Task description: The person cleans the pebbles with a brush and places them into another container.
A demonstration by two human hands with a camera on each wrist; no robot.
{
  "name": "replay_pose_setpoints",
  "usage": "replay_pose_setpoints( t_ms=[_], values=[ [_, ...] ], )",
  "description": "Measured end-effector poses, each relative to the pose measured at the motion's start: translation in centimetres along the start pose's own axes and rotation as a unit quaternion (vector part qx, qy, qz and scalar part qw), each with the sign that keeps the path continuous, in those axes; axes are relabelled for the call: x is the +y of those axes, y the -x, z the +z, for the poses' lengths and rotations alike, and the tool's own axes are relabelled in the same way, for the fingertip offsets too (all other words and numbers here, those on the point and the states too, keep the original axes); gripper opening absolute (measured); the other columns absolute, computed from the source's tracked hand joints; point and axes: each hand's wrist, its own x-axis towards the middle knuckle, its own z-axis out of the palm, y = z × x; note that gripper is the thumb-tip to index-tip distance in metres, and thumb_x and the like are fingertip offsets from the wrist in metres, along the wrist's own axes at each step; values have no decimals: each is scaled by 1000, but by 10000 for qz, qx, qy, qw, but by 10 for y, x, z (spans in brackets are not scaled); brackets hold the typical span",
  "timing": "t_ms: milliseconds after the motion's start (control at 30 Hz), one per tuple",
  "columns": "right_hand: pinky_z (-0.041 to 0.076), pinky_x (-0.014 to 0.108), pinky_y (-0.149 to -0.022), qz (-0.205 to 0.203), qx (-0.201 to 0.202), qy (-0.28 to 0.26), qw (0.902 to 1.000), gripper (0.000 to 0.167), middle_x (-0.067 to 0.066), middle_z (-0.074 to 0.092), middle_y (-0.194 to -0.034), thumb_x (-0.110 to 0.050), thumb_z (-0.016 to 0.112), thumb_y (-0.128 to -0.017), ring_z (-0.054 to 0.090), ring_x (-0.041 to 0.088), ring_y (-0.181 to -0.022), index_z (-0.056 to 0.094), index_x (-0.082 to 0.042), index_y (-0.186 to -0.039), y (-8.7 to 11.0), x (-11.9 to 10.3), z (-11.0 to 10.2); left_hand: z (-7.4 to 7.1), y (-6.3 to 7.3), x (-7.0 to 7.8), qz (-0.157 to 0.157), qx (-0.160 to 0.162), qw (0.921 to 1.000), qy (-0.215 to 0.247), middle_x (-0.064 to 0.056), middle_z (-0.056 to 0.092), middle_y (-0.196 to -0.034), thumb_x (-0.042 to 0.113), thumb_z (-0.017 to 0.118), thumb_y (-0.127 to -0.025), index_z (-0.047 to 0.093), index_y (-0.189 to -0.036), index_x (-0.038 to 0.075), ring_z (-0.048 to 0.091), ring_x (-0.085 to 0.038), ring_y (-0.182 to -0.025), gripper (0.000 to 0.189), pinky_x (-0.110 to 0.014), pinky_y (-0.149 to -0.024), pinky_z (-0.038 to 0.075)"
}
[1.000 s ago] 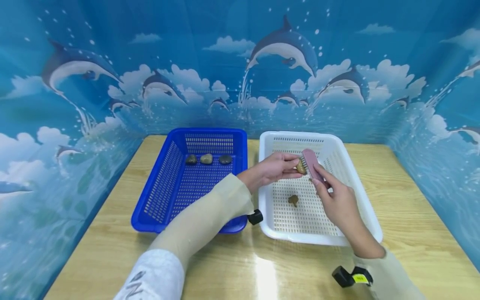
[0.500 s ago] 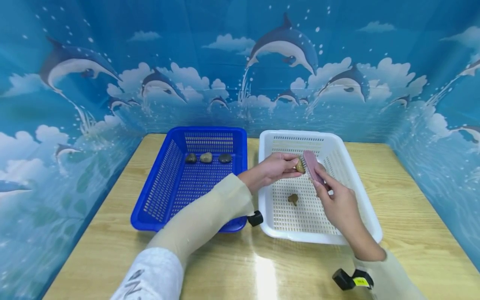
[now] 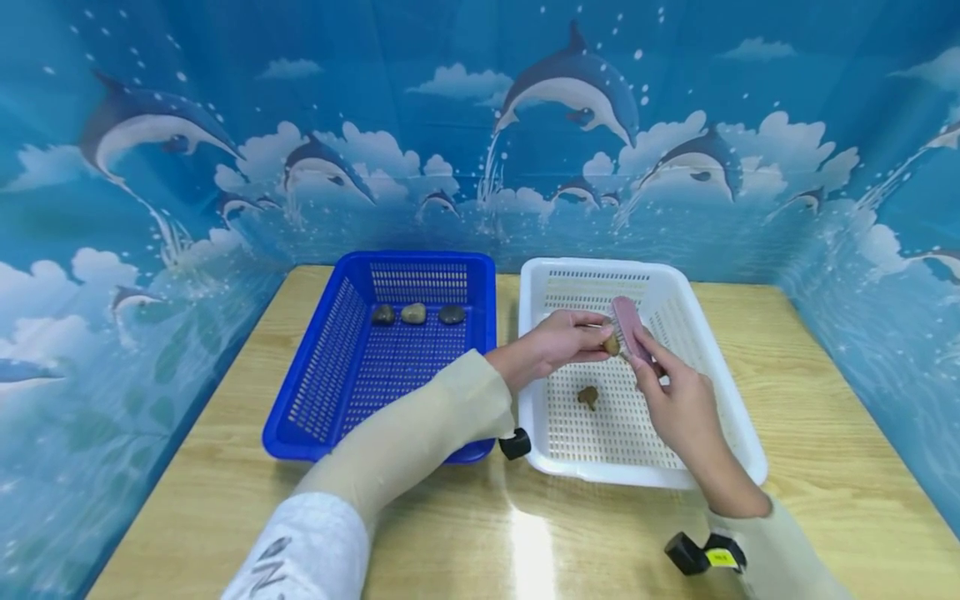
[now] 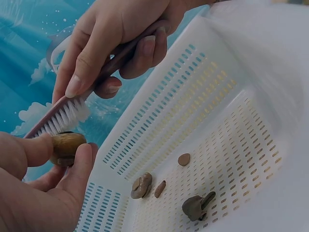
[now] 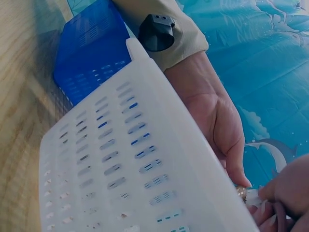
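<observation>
Between the thumb and fingers of my left hand [image 3: 562,343] is a yellowish-brown stone [image 4: 72,141], held above the white basket [image 3: 531,417]. A dark patch shows on the stone's underside in the left wrist view. My right hand [image 3: 682,404] grips the handle of a pink scrubbing brush [image 3: 628,321]. Its white bristles [image 4: 63,117] face the stone, close beside it. On the basket floor lies a brown mud-like clump [image 4: 194,208], with a smaller lump [image 4: 142,185] and little brown bits [image 4: 184,159] nearby. In the right wrist view the basket wall partly hides the hands.
To the left stands a blue basket [image 3: 300,400] with three stones [image 3: 413,313] in a row near its back. Both baskets sit on a wooden table [image 3: 450,533]. A dolphin-print sheet [image 3: 480,225] rises behind and at both sides.
My left hand has shifted slightly right and down with the stone, which is turned differently. The brush has moved a little up and right. The baskets and other stones stay put.
</observation>
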Motion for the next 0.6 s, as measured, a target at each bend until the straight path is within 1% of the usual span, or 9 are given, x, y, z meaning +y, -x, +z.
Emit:
replay_pose_setpoints(
  t_ms=[133, 200, 267, 433, 600],
  values=[
    [47, 21, -43, 58, -34, 43, 10000, 40, 13, 67, -76, -16, 55, -101, 61, 20, -59, 53, -3, -138, -1, 1, -1, 0, 3, 1, 25, -47, 10000, -56, -21, 62, -121, 7, 52, -101, 44, -142, -3, 60, -32, -115, 43, -27, -88, 57],
    [47, 21, -43, 103, -57, 58, 9999, 40, 13, 66, -76, -17, 54, -101, 61, 20, -58, 53, -3, -139, -1, 0, -2, 0, 4, 2, 41, -78, 10000, -39, -21, 62, -121, 6, 51, -101, 45, -141, -4, 60, -31, -115, 42, -27, -88, 57],
    [48, 21, -43, 135, -69, 47, 9999, 40, 13, 66, -76, -17, 54, -101, 61, 18, -57, 52, -3, -139, -1, -1, -2, 0, 5, 2, 67, -115, 9999, 31, -22, 61, -123, 5, 50, -101, 46, -140, -4, 60, -32, -117, 41, -28, -90, 56],
    [49, 20, -43, 207, -97, 13, 9997, 40, 12, 65, -77, -18, 53, -102, 57, 8, -56, 52, -3, -139, 0, -3, -5, -1, 5, 2, 88, -29, 9997, 229, -23, 61, -123, 4, 51, -100, 49, -138, -4, 59, -33, -116, 38, -30, -92, 56],
    [49, 19, -44, 266, -131, -60, 9995, 41, 14, 66, -81, -20, 53, -102, 58, 9, -59, 51, -5, -140, 3, -5, -7, -4, 4, 3, 99, 53, 9996, 256, -22, 59, -126, 5, 51, -101, 47, -141, -2, 59, -33, -117, 41, -31, -92, 55]
  ],
)
